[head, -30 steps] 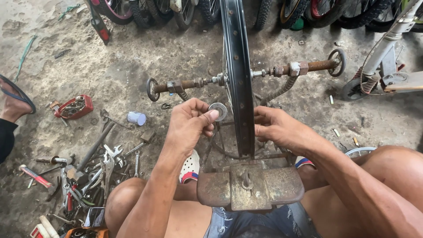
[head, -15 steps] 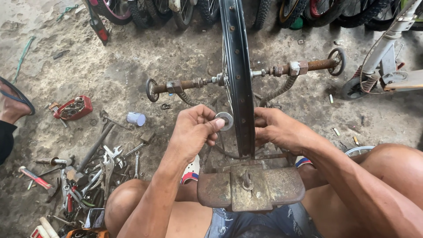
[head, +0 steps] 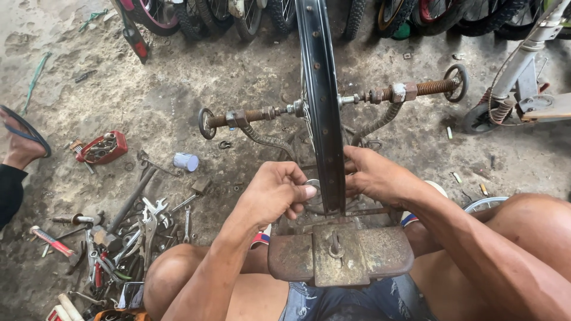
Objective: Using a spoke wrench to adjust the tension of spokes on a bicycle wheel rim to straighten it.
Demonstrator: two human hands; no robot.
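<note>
A black bicycle rim (head: 320, 89) stands upright, edge-on, clamped by its axle in a rusty truing stand (head: 339, 252) with threaded side screws (head: 416, 90). My left hand (head: 275, 193) pinches a small round metal spoke key (head: 311, 188) against the left side of the rim near its bottom. On the right side of the rim, at the same height, my right hand (head: 376, 176) has its fingers closed on the rim. My bare knees flank the stand.
Wrenches and other hand tools (head: 128, 229) lie heaped on the dirt floor at lower left, with a red tin of parts (head: 101, 147) and a small white cup (head: 185, 161). Another person's sandalled foot (head: 21, 139) is at far left. Bicycle wheels (head: 196, 15) line the top.
My left hand with the spoke key has slid down the rim toward me. My right hand has shifted slightly lower too. The view has tilted a little.
</note>
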